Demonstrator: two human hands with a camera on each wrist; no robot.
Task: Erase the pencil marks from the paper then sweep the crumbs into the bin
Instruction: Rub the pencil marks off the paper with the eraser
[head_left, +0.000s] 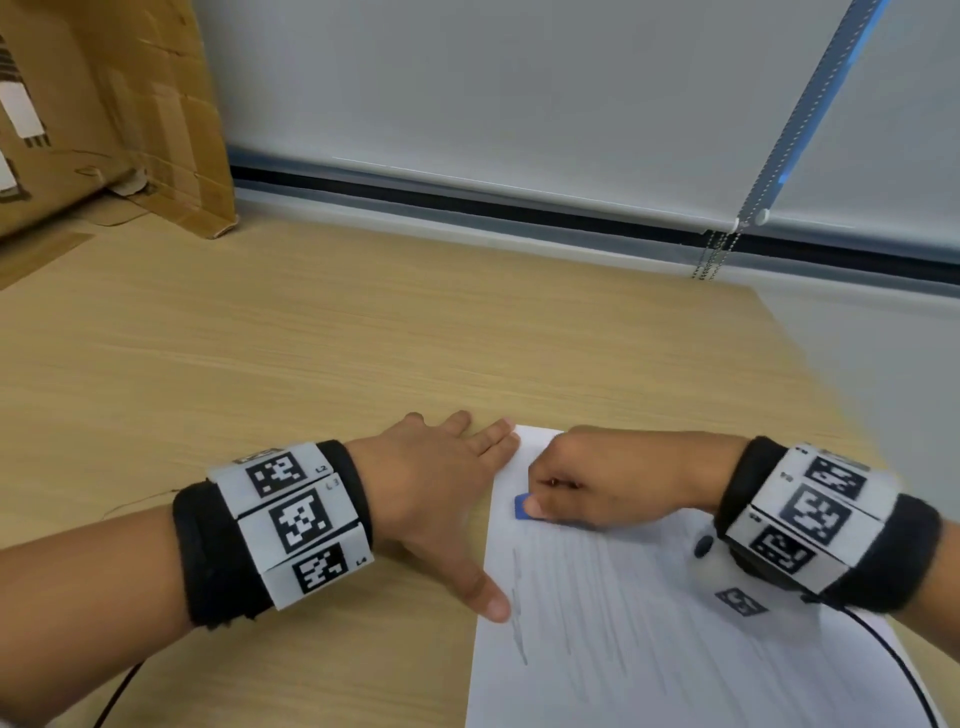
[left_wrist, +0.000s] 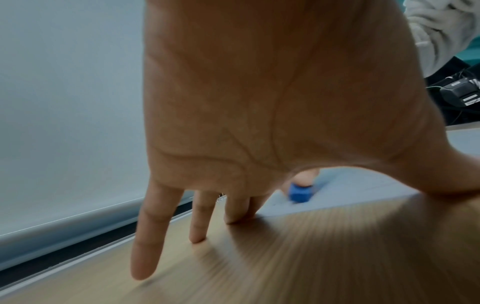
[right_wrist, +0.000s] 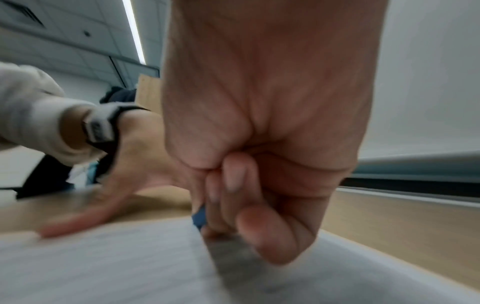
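Observation:
A white sheet of paper (head_left: 649, 623) with grey pencil strokes lies on the wooden table (head_left: 260, 364) at the lower right. My right hand (head_left: 597, 483) pinches a small blue eraser (head_left: 521, 506) and presses it on the sheet's upper left part. The eraser (left_wrist: 300, 192) shows under my left palm in the left wrist view, and as a blue sliver (right_wrist: 199, 218) behind curled fingers in the right wrist view. My left hand (head_left: 447, 488) lies flat with spread fingers, its thumb and fingertips on the paper's left edge (left_wrist: 324, 202). No bin is in view.
A cardboard box (head_left: 104, 114) stands at the table's back left corner. A window blind with a bead chain (head_left: 717, 254) runs along the far edge. Black cables (head_left: 893, 660) trail from both wrist bands. The table's right edge cuts diagonally past the paper.

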